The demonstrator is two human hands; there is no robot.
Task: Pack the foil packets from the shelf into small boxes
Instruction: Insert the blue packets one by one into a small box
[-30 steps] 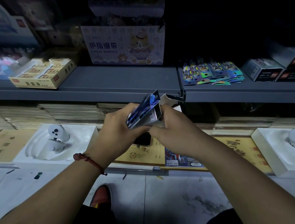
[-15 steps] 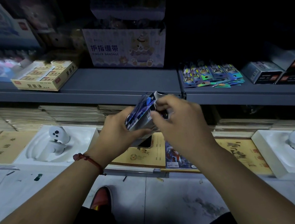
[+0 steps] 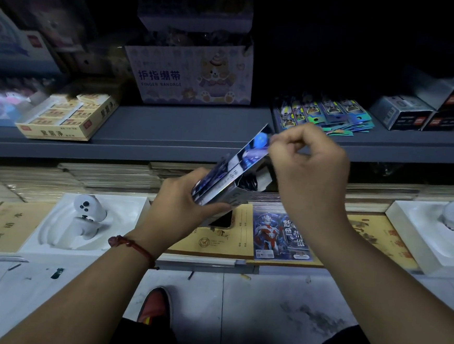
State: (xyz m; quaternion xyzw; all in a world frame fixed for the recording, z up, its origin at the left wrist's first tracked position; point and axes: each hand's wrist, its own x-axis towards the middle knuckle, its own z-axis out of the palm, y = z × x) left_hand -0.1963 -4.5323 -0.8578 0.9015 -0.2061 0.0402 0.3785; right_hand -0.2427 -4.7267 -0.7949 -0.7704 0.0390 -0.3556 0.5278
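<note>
Up went the R grip [image 3: 310,167] since a sec ago; it's now pinching the flap [image 3: 258,143] of the small box [image 3: 223,183], fingers curled. L grip [image 3: 182,203] is wrapped round that tilted box, below the shelf [image 3: 169,129]. Foil packets [image 3: 325,114] lie on the shelf, right side.

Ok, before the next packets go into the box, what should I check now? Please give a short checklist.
1. Small box gripped by the left hand: ok.
2. Top flap lifted open, pinched by the right hand: ok.
3. Free room inside the box: cannot tell, the opening is dark.
4. Foil packets lying on the shelf, ready to take: ok.
5. Right hand free to pick packets: not ok, its fingers pinch the flap.
</note>
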